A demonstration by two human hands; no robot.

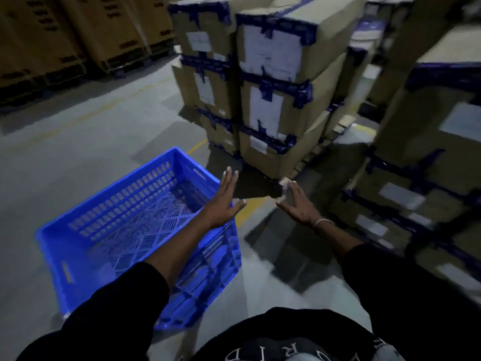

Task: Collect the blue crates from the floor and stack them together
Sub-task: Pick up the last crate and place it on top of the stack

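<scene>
A blue crate is sitting on the grey floor at about eight o'clock from the view's centre, empty, its walls and base all open lattice. The left hand is hovering over its far right corner with fingers spread, gripping nothing. The right hand is floating at three o'clock from the left one, also spread and empty, above bare floor near the taped cardboard boxes. The crate is looking light and rigid, moulded plastic, probably a little slick. The slotted handle openings in the short end walls are offering the surest hold, one hand to each.
</scene>
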